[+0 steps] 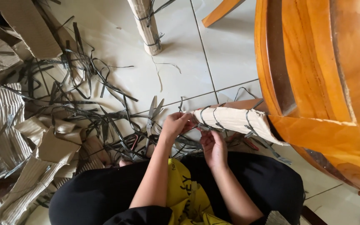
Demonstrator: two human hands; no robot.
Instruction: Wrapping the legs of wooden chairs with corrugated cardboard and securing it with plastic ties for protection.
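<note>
Head view, hands (196, 135) pinching straps (208, 121) on cardboard-wrapped leg (234, 120), scissors (150, 121) beside, strap scraps (84, 100) and cardboard (30, 137) leftward

You have two cardboard-wrapped legs (234, 120) in view, one pair of scissors (151, 121), and your two hands (173, 125) at work

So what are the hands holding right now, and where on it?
Both hands grip the cardboard-wrapped furniture leg at its free end: the left hand on top, the right hand underneath at the dark straps.
</note>
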